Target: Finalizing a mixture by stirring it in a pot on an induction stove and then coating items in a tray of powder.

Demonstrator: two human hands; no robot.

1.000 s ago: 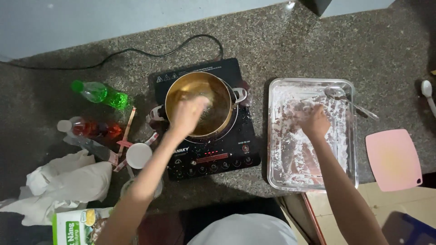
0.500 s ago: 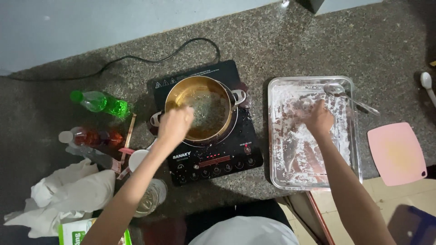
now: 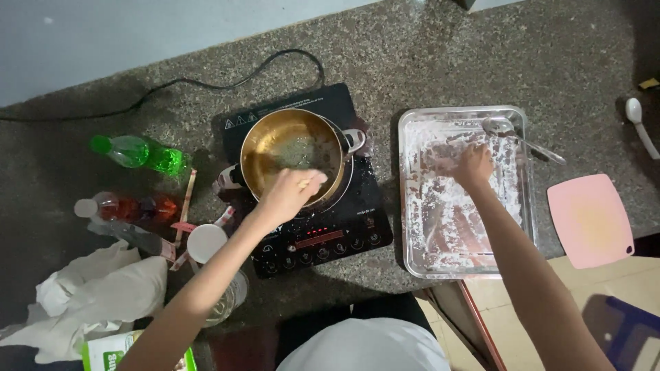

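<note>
Left hand: the left hand [image 3: 287, 194] hovers over the near rim of the pot [image 3: 292, 154], fingers [image 3: 311, 180] loosely curled with the tips pinched together around something small and pale; what it is cannot be made out. Held above the rim, it stays clear of the metal.
Right hand: the right hand [image 3: 473, 167] rests palm down in the tray [image 3: 412, 206], fingers bent into the white powder; whether they grip a piece is hidden by the hand itself.
Pot: a brass-coloured pot with shallow liquid, centred on the black induction cooker [image 3: 323, 233], whose red display is lit, so it sits where the heat is.
Tray: a steel tray dusted with flour-like powder, just beside the cooker on its right, within reach of both hands.
Spoon: a metal spoon [image 3: 512, 134] leans across the tray's far right corner, handle out over the rim.
Bench: speckled grey stone bench [image 3: 440, 62] carrying everything.
Left clutter: a green bottle [image 3: 137, 152], a red bottle [image 3: 127, 206], a white-lidded jar [image 3: 206, 242] and crumpled white bags [image 3: 96, 295], set well apart from the tray.
Far right: a pink cutting board [image 3: 591, 220], lying beyond the tray.
</note>
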